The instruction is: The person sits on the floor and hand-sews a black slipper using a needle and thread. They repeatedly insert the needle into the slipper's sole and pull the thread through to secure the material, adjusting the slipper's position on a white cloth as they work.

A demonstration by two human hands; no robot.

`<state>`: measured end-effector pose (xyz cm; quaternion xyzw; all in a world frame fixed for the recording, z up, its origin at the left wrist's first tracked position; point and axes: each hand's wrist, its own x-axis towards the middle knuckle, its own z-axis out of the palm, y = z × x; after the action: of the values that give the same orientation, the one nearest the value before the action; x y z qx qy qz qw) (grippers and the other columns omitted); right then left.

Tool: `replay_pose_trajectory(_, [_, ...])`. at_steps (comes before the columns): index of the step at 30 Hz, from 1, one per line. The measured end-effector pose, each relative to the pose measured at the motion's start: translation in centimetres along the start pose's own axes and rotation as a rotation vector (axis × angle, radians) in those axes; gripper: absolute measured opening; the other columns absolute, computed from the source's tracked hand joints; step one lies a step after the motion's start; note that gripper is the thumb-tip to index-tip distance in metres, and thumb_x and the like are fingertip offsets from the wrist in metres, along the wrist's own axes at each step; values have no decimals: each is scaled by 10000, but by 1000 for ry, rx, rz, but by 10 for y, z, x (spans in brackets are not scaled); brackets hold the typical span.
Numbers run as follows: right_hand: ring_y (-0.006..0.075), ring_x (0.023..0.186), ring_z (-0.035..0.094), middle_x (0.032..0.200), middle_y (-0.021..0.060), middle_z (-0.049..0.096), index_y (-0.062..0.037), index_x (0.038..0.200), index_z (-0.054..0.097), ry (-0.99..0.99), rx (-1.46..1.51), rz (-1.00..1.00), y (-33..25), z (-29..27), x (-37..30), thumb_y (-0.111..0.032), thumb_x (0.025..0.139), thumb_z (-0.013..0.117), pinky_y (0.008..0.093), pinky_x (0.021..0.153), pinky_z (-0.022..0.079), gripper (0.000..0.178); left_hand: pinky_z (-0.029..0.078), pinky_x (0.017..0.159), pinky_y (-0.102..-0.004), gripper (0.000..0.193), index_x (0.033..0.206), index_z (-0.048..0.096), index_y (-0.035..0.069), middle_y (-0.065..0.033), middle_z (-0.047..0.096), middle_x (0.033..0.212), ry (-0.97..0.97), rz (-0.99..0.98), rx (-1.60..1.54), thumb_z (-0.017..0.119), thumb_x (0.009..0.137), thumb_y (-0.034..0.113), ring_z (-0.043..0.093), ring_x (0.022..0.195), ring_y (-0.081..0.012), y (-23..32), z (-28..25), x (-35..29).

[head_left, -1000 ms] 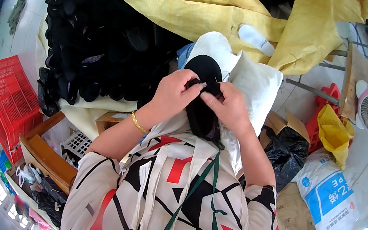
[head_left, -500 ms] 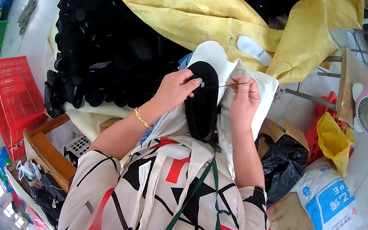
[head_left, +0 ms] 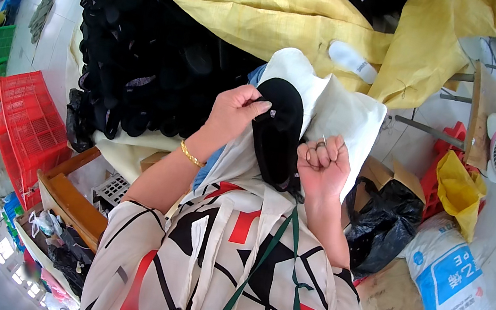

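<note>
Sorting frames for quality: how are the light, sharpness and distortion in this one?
Head view: even daylight, soft shadows; the left hand, right hand and black shoe piece are sharp; fisheye bends edges near the rim, where the red crate curves; bright glare along the lower rim.

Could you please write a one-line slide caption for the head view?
Left hand pinches a black shoe upper while the right hand holds a needle beside it.

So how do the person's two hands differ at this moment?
The left hand pinches the black sole-shaped piece at its edge with fingers extended; the right hand is a closed fist beside the piece, gripping a thin needle. A gold bangle sits on the left wrist only. Both are bare.
</note>
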<state>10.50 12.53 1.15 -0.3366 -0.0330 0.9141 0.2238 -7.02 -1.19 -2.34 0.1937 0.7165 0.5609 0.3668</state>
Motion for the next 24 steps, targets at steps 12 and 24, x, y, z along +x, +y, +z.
replay_pose_trajectory(12, [144,573,299,598,-10,341,-131,700,373,-107,-90,-85,-4,-9,6,-198,1035,415,327,743,399,344,429,559,-242,163,859,613,50,26,583,726,-131,-15,129,725,899,163,541,626,-74,6,-8,6])
replay_pose_trajectory(24, [183,813,595,853,63,599,-54,900,548,-438,-581,-333,14,-11,-30,-217,1061,464,468,1018,470,245,517,622,-391,207,878,599,52,-120,638,808,-137,456,711,694,865,236,644,715,-326,54,19,5])
